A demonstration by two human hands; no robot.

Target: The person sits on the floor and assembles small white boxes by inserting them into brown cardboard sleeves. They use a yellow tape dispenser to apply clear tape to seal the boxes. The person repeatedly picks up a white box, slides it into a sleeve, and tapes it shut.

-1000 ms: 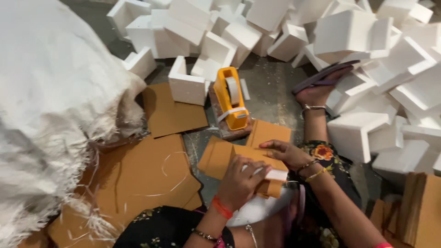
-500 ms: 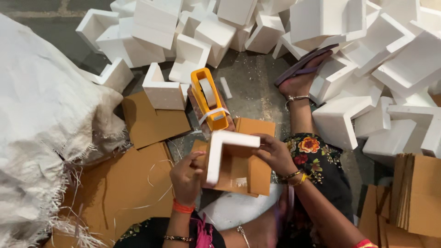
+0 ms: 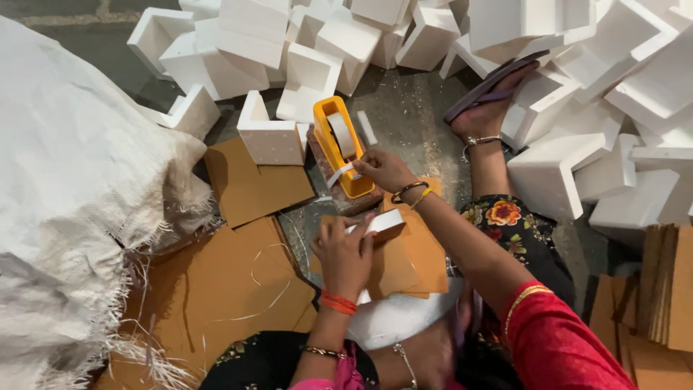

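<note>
Grey floor | yellow tape dispenser (image 3: 338,144), white roll | right hand (image 3: 382,170) pinching tape | left hand (image 3: 346,256) gripping foam piece (image 3: 381,222)

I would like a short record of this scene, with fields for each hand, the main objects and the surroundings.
left hand: presses a white foam corner piece down on a brown cardboard sheet
right hand: at the yellow tape dispenser, fingers on the tape end
dispenser position: on the floor, beside a foam corner block
behind: pile of white foam corner blocks
left side: white woven sack, loose cardboard sheets
right edge: stacked cardboard
</note>
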